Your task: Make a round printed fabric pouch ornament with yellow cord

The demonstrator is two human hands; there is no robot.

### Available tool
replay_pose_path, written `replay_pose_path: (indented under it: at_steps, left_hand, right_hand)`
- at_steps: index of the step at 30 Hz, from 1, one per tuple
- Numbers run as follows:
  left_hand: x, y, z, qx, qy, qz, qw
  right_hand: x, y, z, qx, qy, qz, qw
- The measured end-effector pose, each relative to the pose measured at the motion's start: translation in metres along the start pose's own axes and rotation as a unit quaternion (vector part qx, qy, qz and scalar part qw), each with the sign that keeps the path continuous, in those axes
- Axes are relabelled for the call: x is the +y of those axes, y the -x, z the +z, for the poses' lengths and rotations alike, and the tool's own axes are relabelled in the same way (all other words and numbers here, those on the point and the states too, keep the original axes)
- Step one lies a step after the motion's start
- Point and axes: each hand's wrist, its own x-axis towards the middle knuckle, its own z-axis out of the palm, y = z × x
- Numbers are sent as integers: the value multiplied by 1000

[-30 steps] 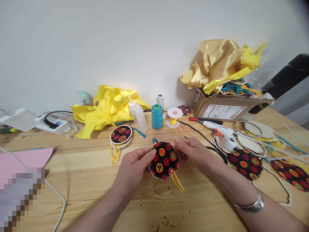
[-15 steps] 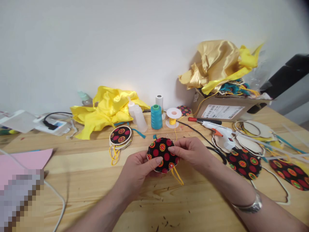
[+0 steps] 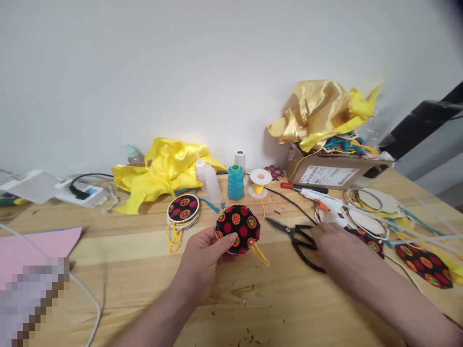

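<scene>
In my left hand [image 3: 208,253] is a round black fabric-covered disc [image 3: 240,229] with red dots and flower prints, edged in white. Its thumb lies across the front and the other fingers are behind. A yellow cord loop hangs from the disc's lower right. My right hand [image 3: 334,248] is over the black handles of a pair of scissors [image 3: 289,231], close to a white glue gun [image 3: 334,209]. Those fingers are blurred and partly hidden, so any grip on the handles is unclear. The scissors lie on the table, blades pointing left.
A similar disc [image 3: 184,207], teal thread cone [image 3: 236,183], yellow cord spool [image 3: 259,180] and plastic bottles [image 3: 211,183] stand behind. Yellow fabric [image 3: 162,168] lies back left. At right are a carton [image 3: 325,168] heaped with cloth, wooden rings [image 3: 365,197] and printed fabric pieces [image 3: 423,262].
My right hand has let go of the disc and moved right to the scissors handles, uncovering the blades. My left hand keeps the disc in nearly the same place.
</scene>
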Motion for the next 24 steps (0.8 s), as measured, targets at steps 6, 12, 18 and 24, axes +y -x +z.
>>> replay_pose_path:
  at_steps: [6,12,18,24]
  left_hand:
    - [0,3,0,-4,-5,10,1000]
    - [0,0,-1,-11,-9,18,1000]
    - [-4,-1,-5,-18,-27,18,999]
    - [-5,-4,-5,-32,-43,32,998]
  right_hand:
    - [-1,7,15,-12,-40,18,999]
    - [2,-3,-6,-19,-183,40,982]
    - [-19,-28,-32,53,-459,-51,885]
    - [-25,-28,-23,124,-398,-83,905]
